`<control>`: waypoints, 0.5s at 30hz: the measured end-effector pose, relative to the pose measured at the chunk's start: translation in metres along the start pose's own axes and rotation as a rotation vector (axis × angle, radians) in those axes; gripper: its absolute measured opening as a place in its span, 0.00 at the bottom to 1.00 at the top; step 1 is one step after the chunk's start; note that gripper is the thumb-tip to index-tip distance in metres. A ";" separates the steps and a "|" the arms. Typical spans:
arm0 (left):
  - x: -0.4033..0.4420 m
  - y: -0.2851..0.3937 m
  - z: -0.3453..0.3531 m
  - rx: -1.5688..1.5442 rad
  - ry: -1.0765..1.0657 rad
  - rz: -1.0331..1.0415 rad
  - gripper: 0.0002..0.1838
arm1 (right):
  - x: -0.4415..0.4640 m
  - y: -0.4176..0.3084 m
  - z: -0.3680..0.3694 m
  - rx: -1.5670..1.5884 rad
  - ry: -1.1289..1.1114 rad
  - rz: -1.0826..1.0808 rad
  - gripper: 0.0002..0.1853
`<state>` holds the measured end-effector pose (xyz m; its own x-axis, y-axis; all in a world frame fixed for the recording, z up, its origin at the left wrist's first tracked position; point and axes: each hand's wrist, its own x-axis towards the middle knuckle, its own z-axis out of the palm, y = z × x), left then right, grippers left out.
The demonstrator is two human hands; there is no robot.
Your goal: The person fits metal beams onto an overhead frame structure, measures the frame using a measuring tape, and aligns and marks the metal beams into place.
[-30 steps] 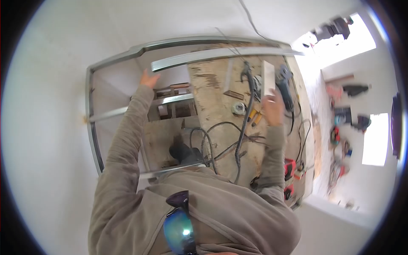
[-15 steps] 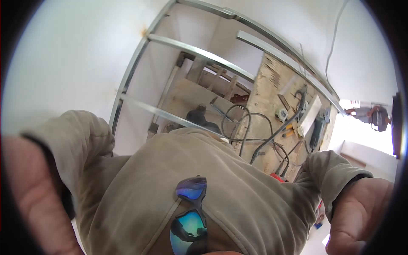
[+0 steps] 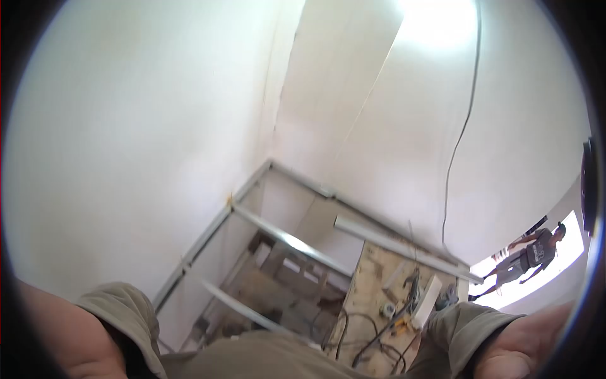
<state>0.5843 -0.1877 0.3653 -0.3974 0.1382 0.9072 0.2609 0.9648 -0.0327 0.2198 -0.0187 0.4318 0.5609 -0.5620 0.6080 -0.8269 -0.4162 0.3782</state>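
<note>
Silver metal frame (image 3: pixel 293 241), lower centre, looks joined; long silver channel (image 3: pixel 405 249) seems loose. Left hand (image 3: pixel 66 338) and right hand (image 3: pixel 527 347), lower corners: cannot tell openness or hold.

Plain pale room corner, blown-out light top and right.
Smooth off-white left wall (image 3: pixel 145 126) met pale, faintly pinkish right wall (image 3: pixel 366 126) at a dark, uneven seam (image 3: pixel 288 69); white glare (image 3: pixel 439 22) washed out the top edge, source unclear. Thin dark-grey wavy cable (image 3: pixel 459 148) ran down the right wall. Bright white rectangular opening (image 3: pixel 573 243) stood far right, tilted in view, a person in dark T-shirt and greyish shorts (image 3: pixel 535 256) against it.
</note>
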 end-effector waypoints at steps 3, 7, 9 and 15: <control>0.017 -0.007 -0.014 0.015 0.009 -0.032 0.22 | 0.017 0.009 -0.008 -0.011 0.007 0.062 0.21; 0.032 -0.007 -0.005 0.045 0.009 0.027 0.22 | 0.020 0.012 -0.014 -0.047 0.018 0.042 0.22; 0.020 -0.006 -0.001 0.058 0.002 0.051 0.22 | 0.016 0.010 -0.002 -0.054 0.024 0.020 0.22; 0.005 -0.030 0.033 0.017 -0.005 0.021 0.22 | -0.006 0.022 0.028 -0.032 -0.057 0.012 0.23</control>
<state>0.5456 -0.2083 0.3572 -0.3961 0.1593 0.9043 0.2545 0.9653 -0.0585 0.1991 -0.0447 0.4169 0.5516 -0.6067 0.5724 -0.8339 -0.3865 0.3939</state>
